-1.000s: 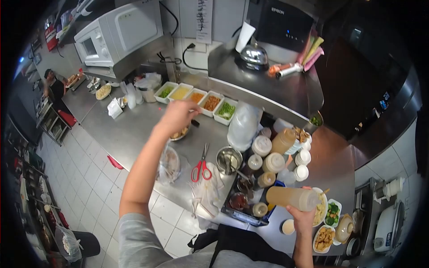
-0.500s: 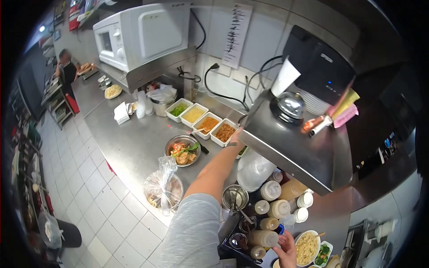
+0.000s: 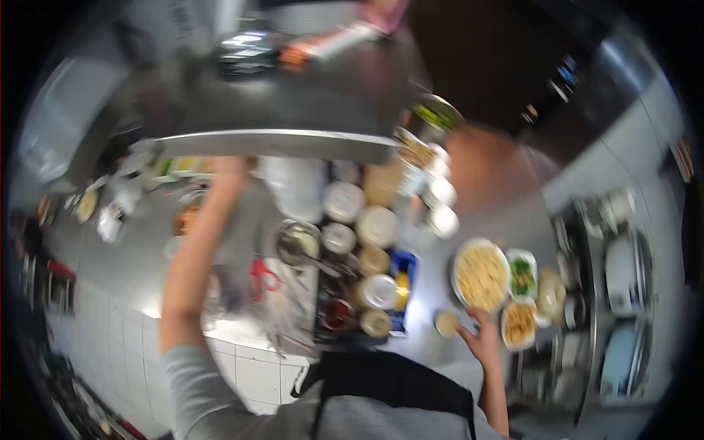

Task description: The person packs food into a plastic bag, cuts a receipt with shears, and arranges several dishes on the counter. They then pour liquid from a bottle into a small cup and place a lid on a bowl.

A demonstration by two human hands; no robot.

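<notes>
My left arm reaches forward, and my left hand point(image 3: 233, 169) goes in under the edge of the steel shelf, next to the white topping containers point(image 3: 180, 167). The shelf hides its fingers. Over on the other side, my right hand point(image 3: 481, 336) is low over the counter with thumb and fingers apart. Its fingertips are at the near rim of an oval bowl of pale shredded food point(image 3: 481, 275). A small round tub point(image 3: 446, 323) stands just left of the thumb. To the right are a dish of green vegetables point(image 3: 522, 276) and a dish of golden-brown food point(image 3: 520, 325).
The steel shelf point(image 3: 271, 143) overhangs the counter at head height. Squeeze bottles point(image 3: 378, 226) crowd the middle, beside a blue bin point(image 3: 400, 315). Red-handled scissors point(image 3: 262, 279) lie left of them. White cups point(image 3: 443, 220) stand at the back. Motion blurs much of the view.
The view has swung to the right. My right hand has left the bottles and moved to the oval bowl. My left hand remains beneath the shelf by the containers.
</notes>
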